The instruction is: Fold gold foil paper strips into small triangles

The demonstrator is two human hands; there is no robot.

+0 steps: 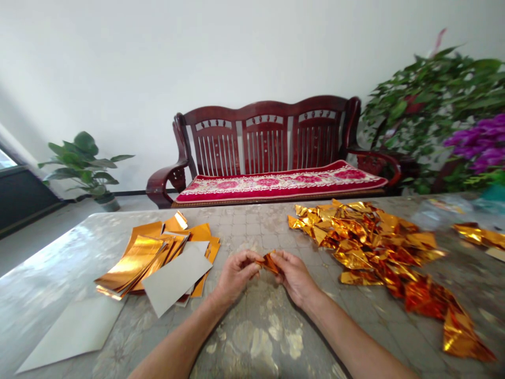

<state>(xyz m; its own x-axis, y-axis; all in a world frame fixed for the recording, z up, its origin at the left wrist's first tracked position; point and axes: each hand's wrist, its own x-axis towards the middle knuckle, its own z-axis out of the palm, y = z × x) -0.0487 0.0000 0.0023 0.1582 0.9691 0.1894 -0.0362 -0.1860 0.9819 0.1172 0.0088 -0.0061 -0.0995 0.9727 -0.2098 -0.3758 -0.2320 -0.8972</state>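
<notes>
Between my two hands is a small piece of folded gold foil paper (270, 262), held just above the table. My left hand (239, 271) pinches its left end between thumb and fingers. On the other side, my right hand (291, 272) is closed on the right end. To the left lies a loose stack of flat gold foil sheets (136, 258), with a sheet showing its pale grey back (177, 276) on top. A heap of folded gold foil pieces (363, 237) spreads over the right side, trailing toward the front right.
The patterned table (252, 337) fills the foreground. A pale sheet (74, 329) lies at its left front. Clear plastic wrapping (442, 210) sits at the right rear. Beyond stand a wooden bench (264, 142) with a red floral cushion, a potted plant (84, 166) and leafy greenery (434, 100).
</notes>
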